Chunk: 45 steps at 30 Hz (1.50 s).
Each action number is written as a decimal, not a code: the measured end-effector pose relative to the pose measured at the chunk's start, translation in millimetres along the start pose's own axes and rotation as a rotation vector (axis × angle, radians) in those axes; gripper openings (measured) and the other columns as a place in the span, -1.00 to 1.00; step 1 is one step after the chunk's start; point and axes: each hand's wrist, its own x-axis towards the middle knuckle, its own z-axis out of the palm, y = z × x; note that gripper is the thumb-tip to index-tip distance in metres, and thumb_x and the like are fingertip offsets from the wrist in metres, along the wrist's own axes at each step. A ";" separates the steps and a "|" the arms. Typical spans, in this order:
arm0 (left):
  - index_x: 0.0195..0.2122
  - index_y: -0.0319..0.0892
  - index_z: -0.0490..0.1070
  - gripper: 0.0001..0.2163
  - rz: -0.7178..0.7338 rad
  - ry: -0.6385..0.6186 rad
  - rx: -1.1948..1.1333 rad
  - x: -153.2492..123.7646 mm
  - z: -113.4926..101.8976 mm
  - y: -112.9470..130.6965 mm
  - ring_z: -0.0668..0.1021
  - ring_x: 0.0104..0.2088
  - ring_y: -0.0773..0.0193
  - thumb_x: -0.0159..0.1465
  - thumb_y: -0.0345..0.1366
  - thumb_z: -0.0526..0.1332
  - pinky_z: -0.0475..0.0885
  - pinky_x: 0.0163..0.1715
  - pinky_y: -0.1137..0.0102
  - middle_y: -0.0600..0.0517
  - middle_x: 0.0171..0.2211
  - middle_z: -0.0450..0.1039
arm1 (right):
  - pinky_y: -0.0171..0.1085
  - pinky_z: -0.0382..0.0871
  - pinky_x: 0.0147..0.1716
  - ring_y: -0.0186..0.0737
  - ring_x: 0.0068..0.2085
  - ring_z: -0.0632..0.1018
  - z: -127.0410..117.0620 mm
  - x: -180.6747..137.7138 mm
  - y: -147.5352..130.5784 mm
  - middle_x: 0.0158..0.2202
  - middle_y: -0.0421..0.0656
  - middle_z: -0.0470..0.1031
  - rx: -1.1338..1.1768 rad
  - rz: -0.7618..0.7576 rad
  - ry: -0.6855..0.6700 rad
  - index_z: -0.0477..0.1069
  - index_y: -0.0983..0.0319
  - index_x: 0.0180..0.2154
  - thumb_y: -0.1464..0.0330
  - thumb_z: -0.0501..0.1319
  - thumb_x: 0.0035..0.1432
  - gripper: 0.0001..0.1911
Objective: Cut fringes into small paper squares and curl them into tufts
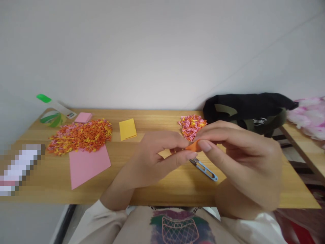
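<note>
The wooden tabletop (157, 189) carries a large heap of paper pieces (80, 135), a smaller heap (192, 126) and thread snips (204, 168). Above it, left hand (152, 159) and right hand (238, 159) meet on a small orange paper piece (193, 146), fingers of both pinched narrow around it. Risk noted: the piece, mostly hidden between the fingertips, could slip or crease unevenly under excess pressure.

A small orange paper piece (193, 145) is pinched between the fingertips of the left hand (154, 159) and the right hand (236, 159), held just above the wooden table. Only a narrow, folded-looking sliver shows between the fingers; the rest is hidden, so its full shape cannot be told.
</note>
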 end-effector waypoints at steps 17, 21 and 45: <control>-0.53 -0.24 0.47 -0.78 -0.037 0.002 -0.073 1.8 0.4 0.3 0.49 -0.58 0.48 0.28 -0.42 0.21 0.37 -0.53 0.63 0.10 -0.62 0.48 | -0.17 0.44 -0.40 -0.17 -0.33 0.57 -1.5 -3.7 -1.3 -0.45 -0.19 0.58 -0.028 -0.028 0.004 0.52 0.11 -0.37 0.48 0.28 0.15 -0.86; -0.54 -0.23 0.48 -0.77 -0.027 0.002 -0.066 1.9 0.1 0.0 0.49 -0.59 0.49 0.28 -0.41 0.22 0.36 -0.55 0.64 0.11 -0.63 0.48 | -0.17 0.44 -0.40 -0.18 -0.33 0.57 -1.5 -3.9 -1.0 -0.45 -0.19 0.58 -0.041 -0.044 -0.001 0.51 0.11 -0.37 0.49 0.28 0.14 -0.85; -0.55 -0.23 0.42 -0.77 0.105 0.088 -0.057 1.2 5.2 -4.4 0.46 -0.59 0.47 0.26 -0.33 0.25 0.36 -0.58 0.59 0.08 -0.60 0.48 | -0.25 0.45 -0.51 -0.19 -0.33 0.58 -1.2 -4.1 -2.7 -0.43 -0.19 0.59 -0.031 -0.068 -0.018 0.53 0.11 -0.35 0.52 0.27 0.13 -0.83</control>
